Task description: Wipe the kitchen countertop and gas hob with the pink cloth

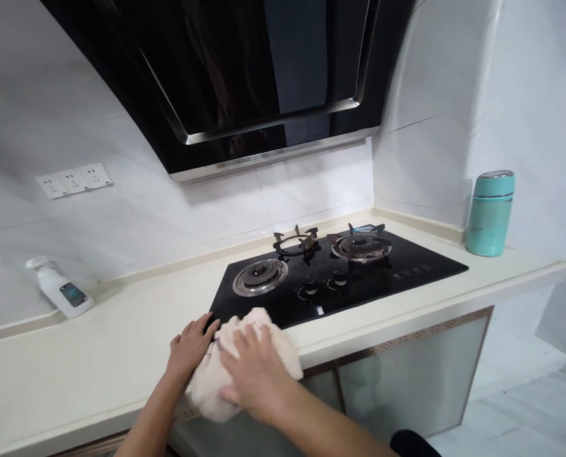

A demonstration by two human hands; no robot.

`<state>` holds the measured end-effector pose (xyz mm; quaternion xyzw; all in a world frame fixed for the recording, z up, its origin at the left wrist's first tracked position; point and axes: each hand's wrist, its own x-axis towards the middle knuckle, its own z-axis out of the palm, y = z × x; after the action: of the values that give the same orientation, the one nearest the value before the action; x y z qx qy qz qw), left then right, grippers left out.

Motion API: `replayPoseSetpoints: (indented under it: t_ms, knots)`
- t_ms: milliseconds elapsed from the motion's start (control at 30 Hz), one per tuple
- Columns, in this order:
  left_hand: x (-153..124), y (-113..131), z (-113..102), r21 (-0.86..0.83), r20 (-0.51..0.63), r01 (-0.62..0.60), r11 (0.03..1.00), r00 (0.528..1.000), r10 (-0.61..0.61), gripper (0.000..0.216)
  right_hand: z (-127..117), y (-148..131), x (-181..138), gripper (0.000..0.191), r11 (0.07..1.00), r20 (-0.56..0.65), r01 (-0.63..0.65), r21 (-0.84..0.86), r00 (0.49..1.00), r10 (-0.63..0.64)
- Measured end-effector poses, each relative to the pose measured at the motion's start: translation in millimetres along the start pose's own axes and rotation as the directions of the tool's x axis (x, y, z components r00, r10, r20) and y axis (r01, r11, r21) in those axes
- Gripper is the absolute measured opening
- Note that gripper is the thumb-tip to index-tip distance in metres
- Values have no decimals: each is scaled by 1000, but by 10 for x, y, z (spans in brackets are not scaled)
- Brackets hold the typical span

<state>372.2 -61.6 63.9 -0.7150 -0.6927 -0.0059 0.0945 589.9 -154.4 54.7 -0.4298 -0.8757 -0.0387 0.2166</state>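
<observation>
A pale cream cloth (211,390) is bunched over the front left corner of the black gas cooktop (273,311) and hangs over the counter's front edge. My right hand (257,371) lies on top of the cloth, fingers bent into its folds, slightly blurred. My left hand (191,346) rests on the counter at the cooktop's left edge, fingers stretched out, just beside the cloth. The left burner (261,277) is bare of a grate. One loose pan support (296,245) stands behind it, and the right burner (360,247) has a grate on it.
A white spray bottle (61,289) leans by the wall at left, under wall sockets (75,181). A turquoise flask (491,212) stands at the counter's right end. The black range hood (245,82) overhangs the cooktop. Two control knobs (325,281) stick up.
</observation>
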Motion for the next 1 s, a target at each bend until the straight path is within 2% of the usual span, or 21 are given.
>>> replayPoseSetpoints:
  t_ms: [100,200,300,467,600,767,900,1000]
  knots:
    - [-1,-17,-12,-33,-23,26,999,999,-27,55,104,-186,198,67,991,-40,89,-96,995,-93]
    - [17,-50,7,-83,-32,26,996,999,-29,57,193,-226,253,62,991,-101,82,-109,991,-93]
    - [47,-93,54,-70,-49,9,998,999,-12,56,304,-205,187,59,995,-208,53,-83,976,-69]
    - [92,-153,117,92,-26,-89,992,995,91,54,433,-89,-60,51,998,-369,30,-51,928,-47]
    - [118,-166,127,85,-43,-68,994,996,72,55,321,189,-342,55,996,-377,61,-57,923,-78]
    - [149,-177,171,31,-61,-49,998,997,50,53,-5,708,-784,61,998,-321,34,-52,946,-49]
    - [165,-187,214,-10,-60,-37,999,998,36,53,-252,1175,-1162,67,998,-279,-42,-49,960,26]
    - [171,-198,203,-27,-46,-37,999,998,35,54,-386,1509,-1421,70,988,-290,-133,-76,951,106]
